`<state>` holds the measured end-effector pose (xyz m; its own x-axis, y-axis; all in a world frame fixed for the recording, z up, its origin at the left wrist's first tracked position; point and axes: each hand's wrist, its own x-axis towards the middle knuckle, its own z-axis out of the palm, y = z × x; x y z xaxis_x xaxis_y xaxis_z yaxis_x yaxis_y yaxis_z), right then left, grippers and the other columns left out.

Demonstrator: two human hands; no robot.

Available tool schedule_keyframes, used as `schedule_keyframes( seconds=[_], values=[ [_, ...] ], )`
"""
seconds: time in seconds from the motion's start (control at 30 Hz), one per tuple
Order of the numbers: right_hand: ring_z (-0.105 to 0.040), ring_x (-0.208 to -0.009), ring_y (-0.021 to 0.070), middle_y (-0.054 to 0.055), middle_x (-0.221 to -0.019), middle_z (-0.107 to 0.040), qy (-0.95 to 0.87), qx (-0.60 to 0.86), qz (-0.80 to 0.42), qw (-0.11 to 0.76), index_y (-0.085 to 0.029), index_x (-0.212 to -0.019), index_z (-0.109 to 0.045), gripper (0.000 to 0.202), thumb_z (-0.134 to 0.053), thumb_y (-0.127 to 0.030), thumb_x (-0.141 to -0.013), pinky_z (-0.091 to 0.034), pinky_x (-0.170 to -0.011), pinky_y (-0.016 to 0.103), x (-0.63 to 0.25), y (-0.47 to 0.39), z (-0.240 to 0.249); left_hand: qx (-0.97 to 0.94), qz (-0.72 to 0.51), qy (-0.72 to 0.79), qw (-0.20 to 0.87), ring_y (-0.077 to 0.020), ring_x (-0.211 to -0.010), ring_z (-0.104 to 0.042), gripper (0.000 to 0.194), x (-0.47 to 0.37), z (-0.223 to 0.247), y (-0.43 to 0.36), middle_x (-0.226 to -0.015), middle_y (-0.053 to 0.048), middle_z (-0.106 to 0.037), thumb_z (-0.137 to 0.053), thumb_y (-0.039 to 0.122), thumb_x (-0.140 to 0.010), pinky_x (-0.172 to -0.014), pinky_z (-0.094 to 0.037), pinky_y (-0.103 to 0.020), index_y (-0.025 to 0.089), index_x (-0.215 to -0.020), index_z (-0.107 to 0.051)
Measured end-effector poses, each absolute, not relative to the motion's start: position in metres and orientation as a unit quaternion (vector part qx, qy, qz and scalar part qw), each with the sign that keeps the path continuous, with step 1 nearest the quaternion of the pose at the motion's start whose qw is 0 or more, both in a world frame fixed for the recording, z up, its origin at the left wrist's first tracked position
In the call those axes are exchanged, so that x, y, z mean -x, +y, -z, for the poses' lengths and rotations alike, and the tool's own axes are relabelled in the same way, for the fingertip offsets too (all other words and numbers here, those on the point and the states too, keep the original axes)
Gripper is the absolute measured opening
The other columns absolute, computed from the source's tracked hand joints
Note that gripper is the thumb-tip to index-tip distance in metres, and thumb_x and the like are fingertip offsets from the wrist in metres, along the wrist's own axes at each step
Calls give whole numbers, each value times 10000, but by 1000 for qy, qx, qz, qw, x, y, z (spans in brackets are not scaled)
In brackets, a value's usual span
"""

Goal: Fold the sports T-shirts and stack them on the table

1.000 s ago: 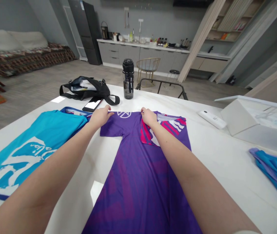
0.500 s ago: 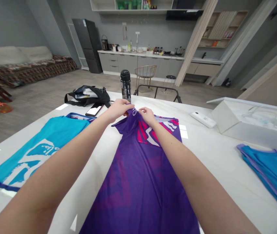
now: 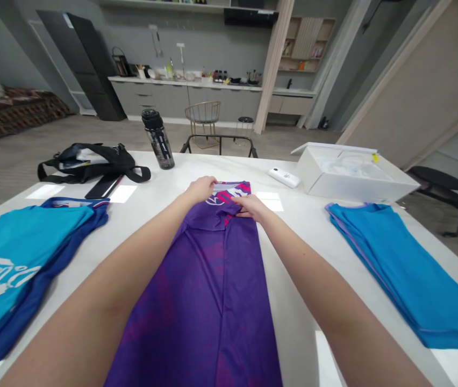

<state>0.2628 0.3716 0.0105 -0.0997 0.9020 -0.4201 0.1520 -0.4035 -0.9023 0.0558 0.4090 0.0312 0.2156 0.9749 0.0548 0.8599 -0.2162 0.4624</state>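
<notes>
A purple garment with pink and white patterning at its far end lies lengthwise on the white table. My left hand pinches the fabric at the far left, beside a white logo. On the right, my right hand has its fingers closed on the garment's folded sleeve part, near the pink pattern. Folded fabric lies between the two hands, across the garment's upper part.
Folded light-blue and navy garments lie left; blue garments lie right. Beyond are a black bag, phone, dark bottle, white device and an open white box. A chair frame stands behind the table.
The view has turned to the right. The sleeve part at the upper left of the purple garment has been folded inward, over the pink pattern. Both hands still grip the fabric.
</notes>
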Motion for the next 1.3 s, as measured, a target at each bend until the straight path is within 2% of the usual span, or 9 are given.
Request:
schedule_keyframes(
  seconds=[0.07, 0.17, 0.33, 0.43, 0.6, 0.7, 0.9, 1.07, 1.3],
  values=[
    [-623, -610, 149, 44, -751, -697, -456, 623, -561, 299, -175, -828, -641, 221, -808, -315, -796, -535, -548, 265, -260, 371, -5, -783, -59, 613, 87, -313, -1271, -557, 460, -32, -16, 418, -1372, -92, -642, -462, 125, -862, -1078, -375, -557, 262, -1247, -672],
    [-546, -498, 149, 33, -585, -621, -518, 668, -482, 232, -179, -699, -624, 266, -812, -349, -778, -419, -434, 251, -256, 376, 0, -799, 13, 598, 57, -324, -1319, -497, 572, -4, 2, 426, -1452, -56, -590, -403, 106, -870, -1077, -329, -601, 329, -1352, -613],
    [-513, -472, 135, -11, -491, -551, -610, 667, -392, 173, -198, -630, -636, 251, -779, -345, -774, -357, -444, 245, -258, 386, 10, -799, 23, 600, 27, -346, -1292, -468, 512, 9, 17, 436, -1440, -111, -540, -343, 300, -986, -1043, -341, -573, 357, -1470, -498],
    [-520, -484, 133, -24, -496, -549, -629, 668, -364, 160, -208, -617, -621, 276, -765, -386, -771, -356, -466, 250, -259, 388, 12, -794, 34, 607, 13, -348, -1250, -486, 459, 10, 19, 443, -1355, -139, -544, -350, 390, -1013, -1023, -353, -551, 357, -1435, -526],
    [-525, -521, 149, -13, -486, -521, -646, 663, -353, 137, -220, -516, -539, 360, -750, -363, -771, -349, -497, 271, -259, 386, 11, -782, 31, 622, -12, -340, -1224, -490, 336, 13, 19, 444, -1309, -167, -556, -409, 361, -1008, -1000, -372, -517, 231, -1244, -611],
    [-523, -552, 156, -9, -523, -531, -653, 646, -356, 175, -217, -564, -585, 302, -721, -352, -798, -360, -524, 279, -261, 381, 9, -785, 7, 619, -9, -340, -1214, -490, 291, 18, 16, 439, -1335, -160, -563, -399, 342, -1008, -985, -376, -515, 214, -1156, -614],
    [-520, -574, 142, 0, -597, -580, -662, 601, -361, 264, -191, -691, -680, 247, -680, -392, -834, -380, -540, 264, -282, 376, -33, -797, -124, 591, -10, -308, -1192, -509, 274, 16, -19, 430, -1260, -99, -650, -348, 324, -1027, -999, -350, -498, 240, -1185, -555],
    [-454, -530, 121, 3, -569, -550, -633, 644, -322, 283, -153, -706, -703, 256, -707, -385, -815, -329, -506, 264, -307, 406, -71, -789, -157, 592, -51, -328, -1191, -512, 301, -14, -43, 434, -1208, -131, -651, -338, 330, -1031, -1003, -342, -510, 209, -1175, -573],
    [-610, -697, 196, 89, -734, -684, -627, 716, -218, 214, -155, -747, -710, 303, -679, -440, -845, -400, -610, 282, -306, 460, -7, -751, -68, 653, -70, -374, -1206, -495, 324, -38, -3, 439, -1271, -196, -592, -405, 230, -967, -980, -360, -538, 167, -1193, -630]
  ],
)
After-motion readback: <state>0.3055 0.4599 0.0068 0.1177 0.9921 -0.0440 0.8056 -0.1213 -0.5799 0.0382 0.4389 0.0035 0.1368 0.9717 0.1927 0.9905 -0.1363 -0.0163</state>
